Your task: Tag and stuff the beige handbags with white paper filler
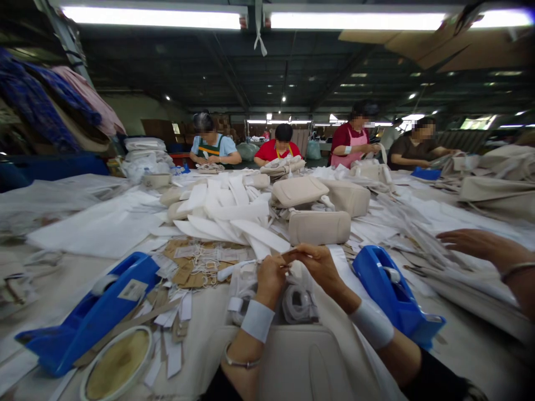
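Left hand (271,281) and right hand (320,268) pinch a thin white cord (246,266) at center, grips pressed together at the fingertips, above a cream handbag (301,362) at 6 o'clock on the bench (472,340). A blue tape dispenser (90,312) sits at 8 o'clock, another (395,295) at 4; a co-worker's hand (468,242) rests at 3.

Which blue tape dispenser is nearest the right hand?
The right-hand one, just beside the right hand; the other dispenser lies farther off, beyond the left hand.
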Available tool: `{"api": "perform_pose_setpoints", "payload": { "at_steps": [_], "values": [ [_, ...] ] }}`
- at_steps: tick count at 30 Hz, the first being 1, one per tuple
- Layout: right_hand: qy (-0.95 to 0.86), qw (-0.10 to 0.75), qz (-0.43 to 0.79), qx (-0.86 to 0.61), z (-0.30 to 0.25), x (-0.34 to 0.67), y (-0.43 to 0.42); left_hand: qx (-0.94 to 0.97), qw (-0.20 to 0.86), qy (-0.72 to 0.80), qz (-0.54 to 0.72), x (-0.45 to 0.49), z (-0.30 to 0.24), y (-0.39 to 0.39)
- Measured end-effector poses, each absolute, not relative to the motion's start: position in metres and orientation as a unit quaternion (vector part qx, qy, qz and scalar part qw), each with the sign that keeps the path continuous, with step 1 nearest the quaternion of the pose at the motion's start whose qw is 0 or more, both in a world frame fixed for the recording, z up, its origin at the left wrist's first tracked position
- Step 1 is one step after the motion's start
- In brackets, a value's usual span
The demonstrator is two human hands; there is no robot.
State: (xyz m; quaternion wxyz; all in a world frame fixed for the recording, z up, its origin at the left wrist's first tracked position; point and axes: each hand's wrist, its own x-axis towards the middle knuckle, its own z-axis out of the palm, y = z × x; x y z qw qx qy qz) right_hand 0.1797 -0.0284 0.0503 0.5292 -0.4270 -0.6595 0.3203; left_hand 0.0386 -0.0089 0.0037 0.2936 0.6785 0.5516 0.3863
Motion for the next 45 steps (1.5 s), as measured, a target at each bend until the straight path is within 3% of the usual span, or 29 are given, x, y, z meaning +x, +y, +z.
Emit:
{"api": "perform_pose_setpoints", "payload": {
  "at_steps": [4,10,17,23,29,36,45],
  "values": [
    [-0.586,0.561,0.324,-0.487,0.037,0.185,0.012,0.643,0.299,0.57,0.415,0.027,0.01,-0.006],
    [-0.546,0.54,0.297,-0.568,0.018,0.196,0.042,0.635,0.272,0.599,0.406,0.009,0.026,-0.006],
    [-0.591,0.529,0.19,-0.578,0.019,0.195,-0.08,0.763,0.264,0.537,0.242,0.013,0.013,-0.003],
    [-0.622,0.393,0.179,-0.653,-0.007,0.24,-0.147,0.782,0.244,0.543,0.184,0.014,0.008,-0.004],
    [-0.61,0.23,0.058,-0.756,-0.012,0.29,-0.1,0.783,0.236,0.551,0.166,0.014,0.013,-0.006],
    [-0.581,0.079,-0.037,-0.809,-0.014,0.273,-0.034,0.783,0.239,0.547,0.172,0.014,0.015,-0.007],
    [-0.577,-0.022,-0.029,-0.816,-0.017,0.263,-0.012,0.768,0.235,0.569,0.174,0.014,0.017,-0.013]
  ]
}}
